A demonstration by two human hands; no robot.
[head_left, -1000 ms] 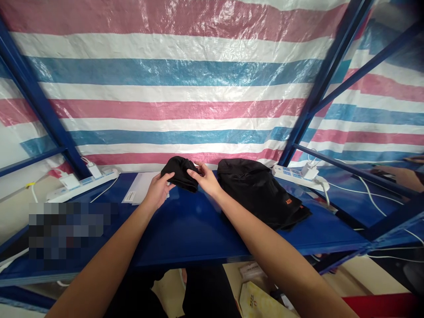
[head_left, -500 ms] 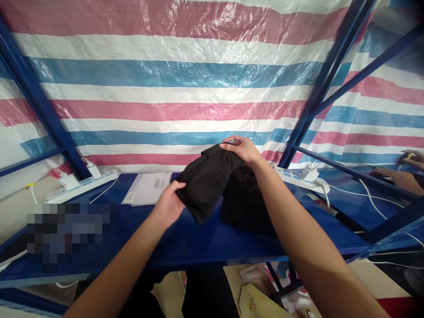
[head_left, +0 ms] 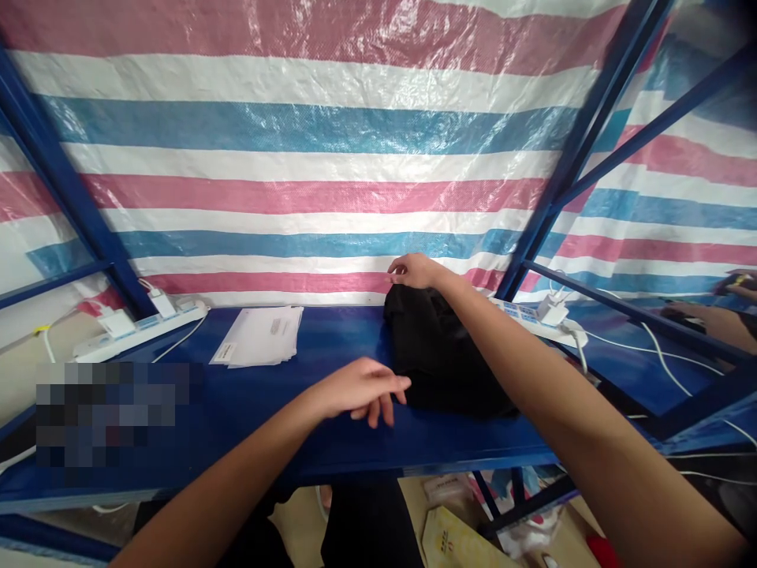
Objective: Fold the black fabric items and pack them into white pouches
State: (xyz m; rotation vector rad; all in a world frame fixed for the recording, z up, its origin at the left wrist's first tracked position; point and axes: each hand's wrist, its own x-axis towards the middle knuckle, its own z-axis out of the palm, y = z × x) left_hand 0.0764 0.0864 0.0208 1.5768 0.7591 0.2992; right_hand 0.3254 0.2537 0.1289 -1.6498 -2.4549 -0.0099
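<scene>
Black cloth [head_left: 449, 355] lies in a heap on the blue table [head_left: 331, 442], right of the middle. Over its upper left edge is my right hand [head_left: 417, 270], fingers curved and apart, with nothing visible between them. My left hand [head_left: 360, 390] hovers over the table at the cloth's left side, its fingers spread and holding nothing. Whether the fingertips of either hand touch the cloth is hard to tell.
White papers [head_left: 260, 335] lie at the back left. Power strips with plugs and cables stand at the left [head_left: 142, 331] and right [head_left: 535, 319]. Blue metal posts frame the table. Another person's hand [head_left: 742, 284] shows at the far right.
The black piece held between both hands has been let go and now lies on the heap. My left hand has moved right and down; my right hand has shifted slightly left and down.
</scene>
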